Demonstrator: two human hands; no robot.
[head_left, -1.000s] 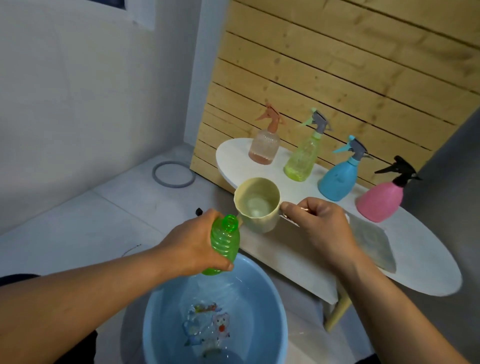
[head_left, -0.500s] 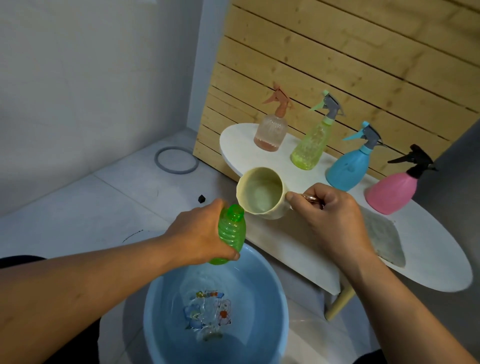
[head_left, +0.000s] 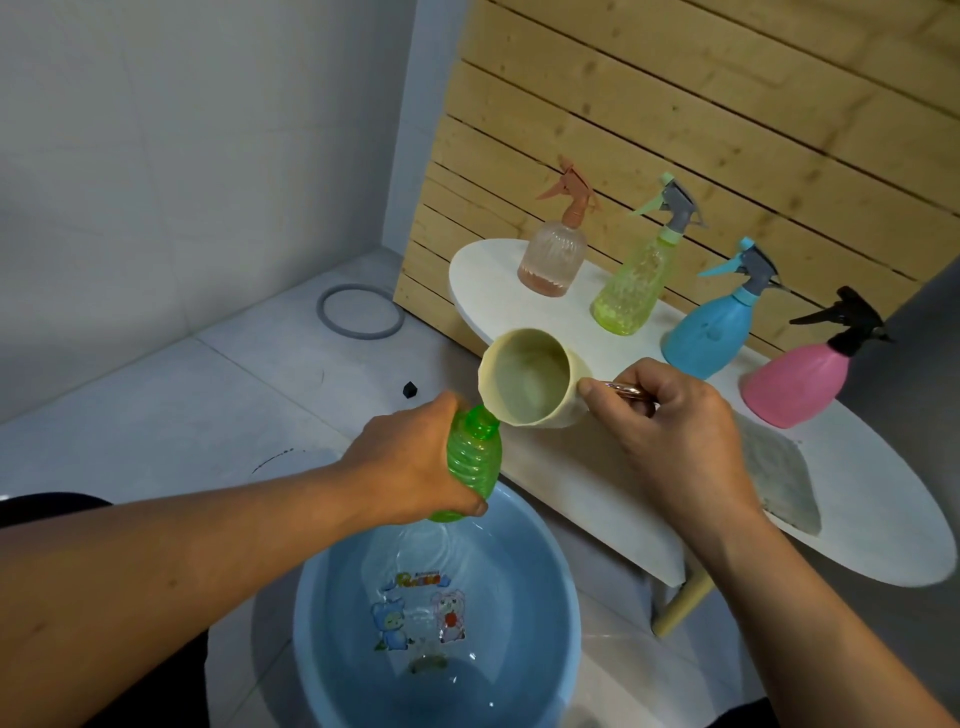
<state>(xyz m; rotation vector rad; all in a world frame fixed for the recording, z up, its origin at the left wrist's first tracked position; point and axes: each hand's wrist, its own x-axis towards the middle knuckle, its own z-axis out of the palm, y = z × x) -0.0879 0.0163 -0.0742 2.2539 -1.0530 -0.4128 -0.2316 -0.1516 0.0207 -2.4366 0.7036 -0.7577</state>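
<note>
Green bottle (head_left: 474, 462) sits in my left hand (head_left: 410, 467), fingers wrapped round its ribs, above the blue basin (head_left: 569, 582). My right hand (head_left: 675, 426) pinches the beige cup (head_left: 530, 379) by its handle; I'd set its lip over the neck and tip slowly.
</note>
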